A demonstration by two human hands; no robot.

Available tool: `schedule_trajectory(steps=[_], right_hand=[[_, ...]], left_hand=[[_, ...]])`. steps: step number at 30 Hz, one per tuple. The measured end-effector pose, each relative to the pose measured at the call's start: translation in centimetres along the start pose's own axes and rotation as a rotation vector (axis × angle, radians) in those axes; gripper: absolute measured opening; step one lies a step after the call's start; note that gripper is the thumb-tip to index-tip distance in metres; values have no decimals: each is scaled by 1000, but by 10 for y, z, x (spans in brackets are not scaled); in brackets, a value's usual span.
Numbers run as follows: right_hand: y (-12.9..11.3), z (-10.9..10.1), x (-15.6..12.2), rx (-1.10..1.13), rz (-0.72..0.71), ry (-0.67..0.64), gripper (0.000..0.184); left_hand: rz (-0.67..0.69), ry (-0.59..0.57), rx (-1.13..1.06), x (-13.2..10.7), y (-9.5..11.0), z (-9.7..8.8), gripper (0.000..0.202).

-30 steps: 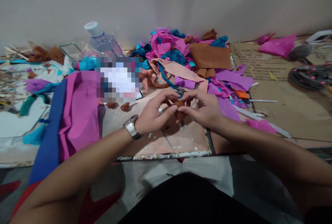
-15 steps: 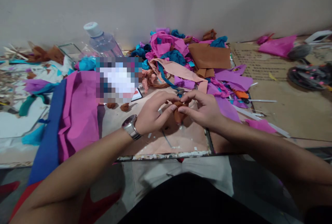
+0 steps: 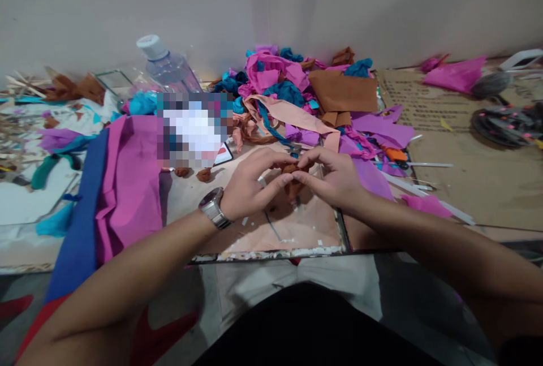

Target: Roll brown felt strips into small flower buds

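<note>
A small piece of brown crepe paper (image 3: pixel 292 188) is pinched between both hands over the middle of the table. My left hand (image 3: pixel 258 179), with a metal watch (image 3: pixel 214 207) at its wrist, grips it from the left by thumb and fingertips. From the right, my right hand (image 3: pixel 331 176) closes on the same piece, and the two thumbs meet in front of it. My fingers hide part of the paper. Two small crumpled brown paper balls (image 3: pixel 203 175) lie on the table to the left of my hands.
Crumpled pink, blue and brown paper (image 3: pixel 280 74) is heaped at the back. A clear bottle (image 3: pixel 169 72) with a white cap stands beside a blurred-out patch. Folded magenta paper (image 3: pixel 136 185) lies left; cardboard (image 3: pixel 449 179) and white sticks (image 3: pixel 430 165) lie right.
My thumbs have come together in front of the brown paper, and less of it shows below them. Both hands stay in nearly the same place.
</note>
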State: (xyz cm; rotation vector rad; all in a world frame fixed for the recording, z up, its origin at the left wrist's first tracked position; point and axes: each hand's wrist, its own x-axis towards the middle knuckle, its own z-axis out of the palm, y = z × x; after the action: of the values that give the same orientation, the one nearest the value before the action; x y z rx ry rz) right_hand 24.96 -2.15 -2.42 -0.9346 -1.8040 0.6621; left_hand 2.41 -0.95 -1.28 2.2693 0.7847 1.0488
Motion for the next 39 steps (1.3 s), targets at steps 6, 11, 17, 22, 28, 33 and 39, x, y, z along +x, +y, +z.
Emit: schedule_trajectory(steps=[6, 11, 17, 22, 28, 33, 39], right_hand=[[-1, 0, 1, -10, 86, -7, 26], [-4, 0, 2, 27, 111, -69, 28], [-6, -1, 2, 27, 92, -82, 26], [-7, -1, 2, 20, 81, -98, 26], [-8, -2, 1, 35, 71, -133, 24], [-6, -1, 0, 68, 93, -152, 26], [-2, -1, 2, 100, 135, -171, 32]], left_hand=[[-18, 2, -15, -1, -4, 1, 23], [-52, -4, -40, -2, -6, 2, 22], [-53, -54, -118, -1, -5, 0, 23], [-47, -63, -93, -1, -7, 1, 22], [-27, -51, -72, 0, -7, 0, 16], [-8, -61, -81, 0, -5, -1, 15], [15, -91, -120, -1, -4, -2, 18]])
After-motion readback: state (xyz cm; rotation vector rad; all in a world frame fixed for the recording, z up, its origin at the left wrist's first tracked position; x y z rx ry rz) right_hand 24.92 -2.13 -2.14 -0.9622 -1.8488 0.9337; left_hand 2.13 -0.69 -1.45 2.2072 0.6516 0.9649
